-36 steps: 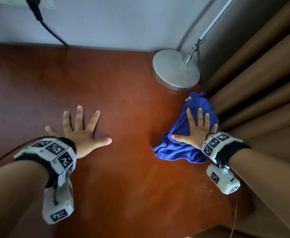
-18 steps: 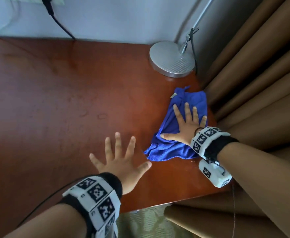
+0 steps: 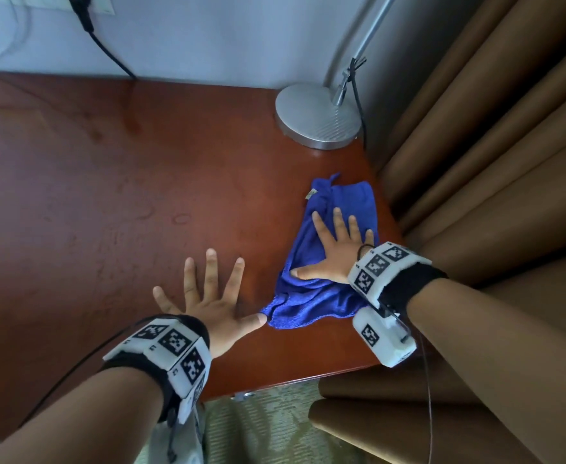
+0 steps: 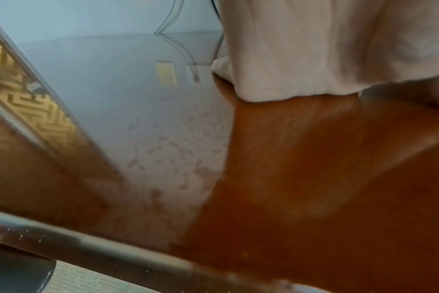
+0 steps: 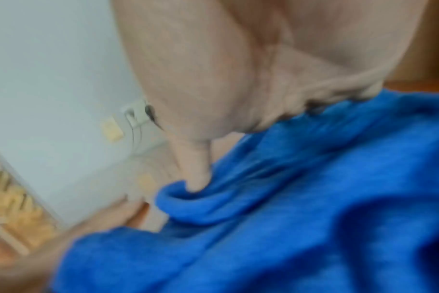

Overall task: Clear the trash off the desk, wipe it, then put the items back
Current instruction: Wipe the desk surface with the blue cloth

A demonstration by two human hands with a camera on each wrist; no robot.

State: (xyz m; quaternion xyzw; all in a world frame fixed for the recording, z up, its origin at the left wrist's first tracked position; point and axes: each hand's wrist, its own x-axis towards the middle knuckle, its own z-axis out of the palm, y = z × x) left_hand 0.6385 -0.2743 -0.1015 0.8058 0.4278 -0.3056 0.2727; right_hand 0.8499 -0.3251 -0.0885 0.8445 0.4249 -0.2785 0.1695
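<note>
Both wrist views are blurred; the right one shows little beyond palm and blue folds, the left only the heel of the palm on wood. The crumpled blue microfibre cloth (image 3: 328,262) lies on the reddish-brown wooden bench (image 3: 107,195) near its right edge, its long axis running from the near edge toward the round silver lamp base (image 3: 318,117); its middle is hidden under the right hand (image 3: 335,256), which presses flat on it, fingers spread. The left hand (image 3: 211,309) lies flat on bare wood, fingers splayed, thumb tip just beside the cloth's near corner.
</note>
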